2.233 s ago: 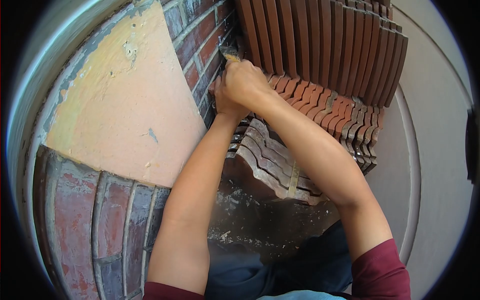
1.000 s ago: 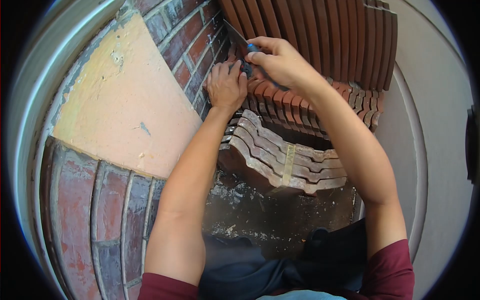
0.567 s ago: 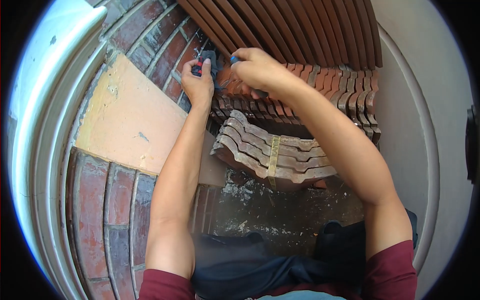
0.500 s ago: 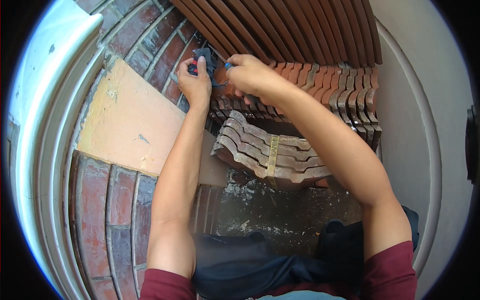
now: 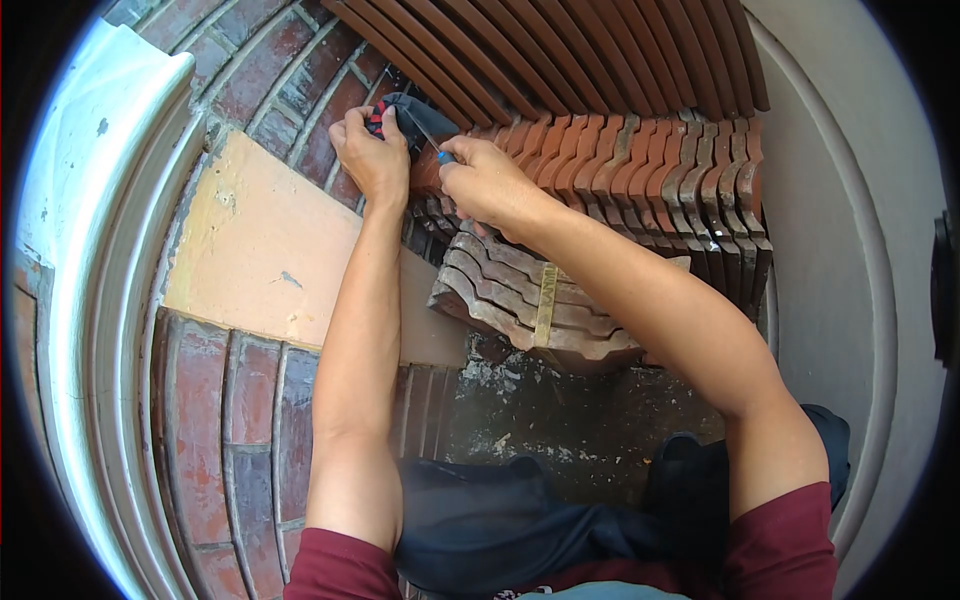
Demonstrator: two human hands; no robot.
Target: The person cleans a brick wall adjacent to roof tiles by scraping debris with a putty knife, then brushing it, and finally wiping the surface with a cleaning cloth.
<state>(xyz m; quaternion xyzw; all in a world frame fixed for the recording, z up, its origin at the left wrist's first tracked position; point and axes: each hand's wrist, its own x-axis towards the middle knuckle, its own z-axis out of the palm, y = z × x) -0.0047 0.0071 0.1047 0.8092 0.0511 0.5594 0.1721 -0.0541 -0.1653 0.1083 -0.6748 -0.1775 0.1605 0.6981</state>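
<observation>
My left hand [image 5: 375, 155] is closed around a dark grey and red item [image 5: 415, 115] in front of the brick wall; its exact kind I cannot tell. My right hand [image 5: 490, 180] grips a screwdriver [image 5: 444, 157] with a blue-marked handle. Its thin metal shaft points up and left, overlapping the grey part of the item. Below my right hand and wrist lies a bundle of weathered roof tiles [image 5: 490, 290] with a yellow strap [image 5: 546, 305] across it. A row of orange-red roof tiles [image 5: 600, 160] stands behind the bundle.
Long brown slats [image 5: 560, 55] lean over the tiles at the back. Left are a brick wall [image 5: 195, 400], a peach-coloured panel [image 5: 270, 240] and a pale moulded edge [image 5: 110, 270]. A grey wall [image 5: 830, 250] bounds the right. Debris speckles the dark floor [image 5: 550, 420].
My left hand has shifted slightly left and my right hand slightly down. The screwdriver shaft now shows more plainly against the grey item. The whole view has tilted a little.
</observation>
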